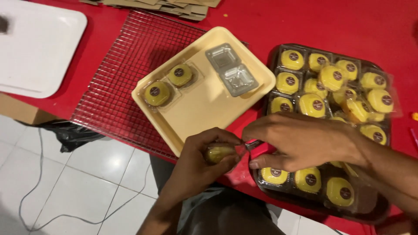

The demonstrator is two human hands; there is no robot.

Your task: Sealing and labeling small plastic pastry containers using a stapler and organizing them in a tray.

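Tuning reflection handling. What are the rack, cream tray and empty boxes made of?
Rack: thin metal wire grid, red table showing through. Cream tray: probably matte moulded plastic, smooth with rounded rim. Empty boxes: clear glossy plastic, see-through with bright glints.

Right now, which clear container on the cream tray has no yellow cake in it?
The double clamshell at the cream tray's far right side; it lies open and bare, while the two containers at left hold cakes.

Two clear plastic packs (167, 85) of round yellow cakes, each topped by a round dark label, are seen on the cream tray (204, 117), beside two empty clear packs (231, 69). Many more labelled packs (331, 87) are piled on the dark tray (383, 213). One pack (219, 152) is gripped between the hands.
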